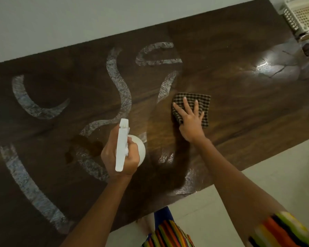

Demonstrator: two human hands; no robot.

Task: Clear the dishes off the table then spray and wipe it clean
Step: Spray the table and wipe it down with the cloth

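Right hand [189, 122]: flat on brown checked cloth [202, 102].
Left hand [114, 157]: grips white plastic spray bottle [122, 143].
White foam streaks [118, 77]: left of cloth.

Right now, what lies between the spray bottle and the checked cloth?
Nothing: the head view shows only bare dark table between the spray bottle in the left hand and the checked cloth under the right hand.

white basket [304, 16] cut by right edge, spray bottle [122, 148] partly behind left hand [109, 155], table [239, 113] end cropped
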